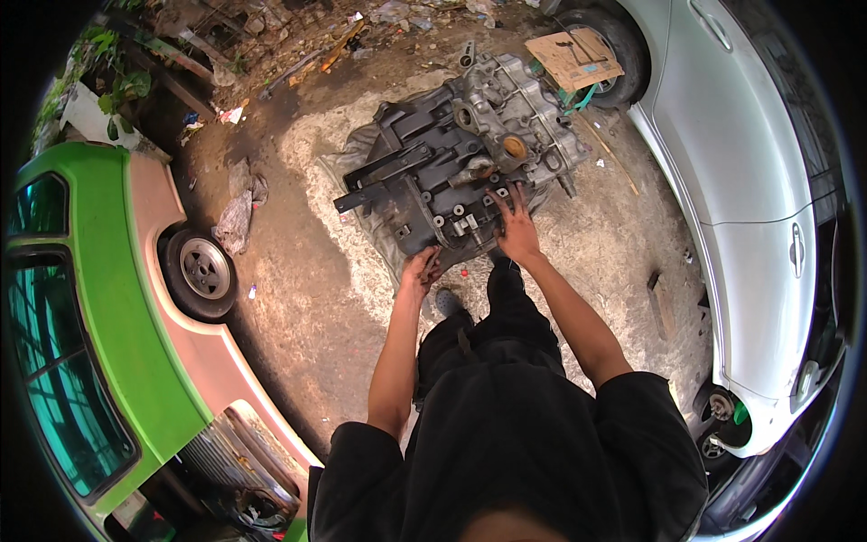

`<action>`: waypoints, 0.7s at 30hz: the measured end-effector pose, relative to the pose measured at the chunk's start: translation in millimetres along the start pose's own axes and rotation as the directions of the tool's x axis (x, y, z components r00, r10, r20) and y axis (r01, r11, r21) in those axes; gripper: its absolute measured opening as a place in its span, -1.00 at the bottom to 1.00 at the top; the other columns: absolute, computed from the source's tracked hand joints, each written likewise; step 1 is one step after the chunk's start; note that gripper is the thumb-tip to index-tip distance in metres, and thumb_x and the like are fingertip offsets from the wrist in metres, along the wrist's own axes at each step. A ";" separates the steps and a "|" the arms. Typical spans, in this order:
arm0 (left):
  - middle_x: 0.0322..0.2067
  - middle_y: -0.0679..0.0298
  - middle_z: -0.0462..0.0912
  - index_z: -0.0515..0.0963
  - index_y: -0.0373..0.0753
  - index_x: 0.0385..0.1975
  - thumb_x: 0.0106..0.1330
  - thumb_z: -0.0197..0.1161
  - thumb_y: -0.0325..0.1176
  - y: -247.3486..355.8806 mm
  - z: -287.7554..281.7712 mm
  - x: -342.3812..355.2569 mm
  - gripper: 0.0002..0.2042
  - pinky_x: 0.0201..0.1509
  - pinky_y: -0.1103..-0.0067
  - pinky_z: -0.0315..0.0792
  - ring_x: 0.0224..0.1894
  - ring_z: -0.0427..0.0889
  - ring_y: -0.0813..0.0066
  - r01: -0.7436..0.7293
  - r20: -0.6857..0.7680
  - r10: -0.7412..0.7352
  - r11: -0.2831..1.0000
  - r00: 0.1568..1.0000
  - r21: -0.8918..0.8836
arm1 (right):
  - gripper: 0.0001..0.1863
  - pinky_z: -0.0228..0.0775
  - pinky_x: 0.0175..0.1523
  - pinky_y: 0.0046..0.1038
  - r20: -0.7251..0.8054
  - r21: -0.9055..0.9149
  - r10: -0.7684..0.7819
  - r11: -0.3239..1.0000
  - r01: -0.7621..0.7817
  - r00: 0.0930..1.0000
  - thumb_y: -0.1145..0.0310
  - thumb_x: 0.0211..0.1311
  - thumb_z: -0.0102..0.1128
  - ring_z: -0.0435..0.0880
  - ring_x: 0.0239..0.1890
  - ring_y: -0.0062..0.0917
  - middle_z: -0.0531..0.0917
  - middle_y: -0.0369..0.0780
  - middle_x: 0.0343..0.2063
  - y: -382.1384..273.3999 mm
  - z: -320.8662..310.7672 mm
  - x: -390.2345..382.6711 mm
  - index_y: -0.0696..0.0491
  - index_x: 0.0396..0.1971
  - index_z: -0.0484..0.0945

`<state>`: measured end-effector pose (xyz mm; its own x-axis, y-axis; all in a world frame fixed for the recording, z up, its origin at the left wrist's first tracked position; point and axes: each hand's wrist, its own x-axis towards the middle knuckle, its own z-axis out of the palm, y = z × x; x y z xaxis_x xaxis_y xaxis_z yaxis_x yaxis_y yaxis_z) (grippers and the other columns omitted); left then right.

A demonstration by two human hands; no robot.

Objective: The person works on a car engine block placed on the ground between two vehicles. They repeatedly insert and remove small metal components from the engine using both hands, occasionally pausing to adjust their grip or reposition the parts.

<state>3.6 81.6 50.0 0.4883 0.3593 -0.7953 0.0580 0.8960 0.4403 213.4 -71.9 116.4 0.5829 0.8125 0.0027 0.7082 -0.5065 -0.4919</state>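
A dirty engine assembly lies on a dark cloth [339,167] on the ground in front of me. Its near left side is a black engine part [400,210] with bolt holes and raised ribs; the far right side is grey cast metal [515,90]. My left hand [421,269] is closed at the near edge of the black part, its fingers curled against the rim and partly hidden. My right hand [518,230] rests to the right on the near side of the assembly, fingers spread over the small metal fittings [465,224]. An orange-brown round cap [514,146] sits beyond that hand.
A green and pink vehicle [149,235] stands to the left, a silver car [741,172] to the right. Cardboard with tools on it [578,59] lies by the silver car's wheel. A crumpled cloth [237,212] and a wooden block [662,307] lie on the concrete.
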 end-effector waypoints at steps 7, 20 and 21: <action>-0.49 0.31 0.61 0.67 -0.31 -0.22 0.32 0.36 -0.35 4.2 -8.8 -4.7 -0.83 -0.63 0.63 0.16 -0.63 0.40 0.58 0.086 0.036 -0.094 0.980 0.995 0.181 | 0.06 0.10 0.59 -0.13 0.015 0.000 0.013 1.000 -0.013 1.000 0.53 -0.01 0.36 -0.22 0.62 -0.16 -0.06 -0.18 0.56 1.3 0.1 0.8 -0.44 0.50 0.09; -0.49 0.24 0.69 0.67 -0.35 -0.30 0.18 0.49 -0.35 1.0 2.5 -5.1 -0.78 -0.68 0.64 0.25 -0.60 0.59 0.53 -0.022 0.131 -0.016 0.960 0.991 0.279 | 0.08 0.09 0.59 -0.14 0.013 -0.009 0.012 1.000 -0.012 1.000 0.54 -0.05 0.36 -0.21 0.62 -0.15 -0.06 -0.20 0.56 0.8 0.6 -0.4 -0.45 0.50 0.09; -0.49 0.24 0.69 0.67 -0.35 -0.30 0.18 0.50 -0.35 2.1 0.7 -5.4 -0.78 -0.68 0.63 0.27 -0.59 0.60 0.52 -0.015 0.149 -0.025 0.964 0.989 0.265 | 0.08 0.10 0.59 -0.14 0.002 -0.011 0.002 1.000 -0.002 1.000 0.54 -0.06 0.36 -0.21 0.62 -0.15 -0.06 -0.20 0.56 0.6 0.4 -0.4 -0.45 0.50 0.09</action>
<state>1.6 81.3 55.5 0.6106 0.2941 -0.7353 0.2787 0.7893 0.5471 213.5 -72.5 115.8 0.5836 0.8121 -0.0002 0.7114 -0.5113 -0.4822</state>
